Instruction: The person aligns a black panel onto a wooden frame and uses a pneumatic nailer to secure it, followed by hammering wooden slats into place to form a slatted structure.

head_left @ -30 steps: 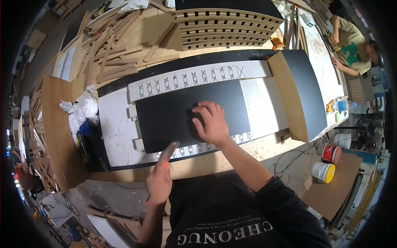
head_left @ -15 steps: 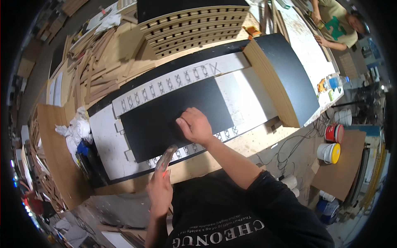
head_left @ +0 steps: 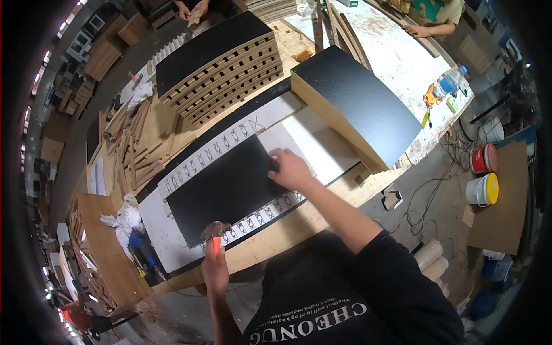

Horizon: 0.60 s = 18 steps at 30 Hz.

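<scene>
A black flat panel [head_left: 221, 190] lies on a white board [head_left: 155, 230], between two white strips [head_left: 210, 155] marked with rows of crossed boxes. My right hand [head_left: 292, 171] is at the panel's right end, fingers and thumb bent around that edge. The underside of this grip is hidden. In my left hand [head_left: 215, 270] is a hammer [head_left: 216, 231] with an orange handle, held upright. Its head is close to the panel's lower left corner, over the near strip; whether it touches cannot be made out.
Black-topped panels form a stack [head_left: 356, 103] at right and a slotted stack [head_left: 215, 63] behind. Loose wooden strips [head_left: 135, 152] litter the left. A bottle [head_left: 448, 83], buckets [head_left: 483, 190] and cables [head_left: 425, 195] are at right. Co-workers' hands [head_left: 192, 11] show at the far side.
My right hand has gone from a fist on the panel's middle to its right edge. The hammer's head has turned in my left hand. The whole view has shifted.
</scene>
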Available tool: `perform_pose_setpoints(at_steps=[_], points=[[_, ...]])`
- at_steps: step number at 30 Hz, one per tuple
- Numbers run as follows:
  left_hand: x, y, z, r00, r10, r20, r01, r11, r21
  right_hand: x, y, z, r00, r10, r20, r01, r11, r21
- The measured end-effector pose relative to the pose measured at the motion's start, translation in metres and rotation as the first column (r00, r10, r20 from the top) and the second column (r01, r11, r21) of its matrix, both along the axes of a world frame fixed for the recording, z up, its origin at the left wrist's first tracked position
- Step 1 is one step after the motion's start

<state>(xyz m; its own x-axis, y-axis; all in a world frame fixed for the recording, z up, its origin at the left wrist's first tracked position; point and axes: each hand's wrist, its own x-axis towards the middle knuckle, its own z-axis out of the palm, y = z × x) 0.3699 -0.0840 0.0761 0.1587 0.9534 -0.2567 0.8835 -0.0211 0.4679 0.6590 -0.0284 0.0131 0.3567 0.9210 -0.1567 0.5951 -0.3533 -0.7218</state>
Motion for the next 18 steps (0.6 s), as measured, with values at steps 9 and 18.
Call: perform_pose_setpoints(at_steps=[9,18], points=[[0.052,-0.003,-0.021,0.997,0.0,-0.071,0.001,1.0,0.02,0.035,0.001,-0.014,0.952,0.182,-0.246,-0.227,0.959,-0.172],[0.091,-0.007,-0.01,0.99,-0.018,-0.141,0.039,0.989,0.144,0.04,0.003,-0.02,0.941,0.222,-0.256,-0.269,0.948,-0.169]])
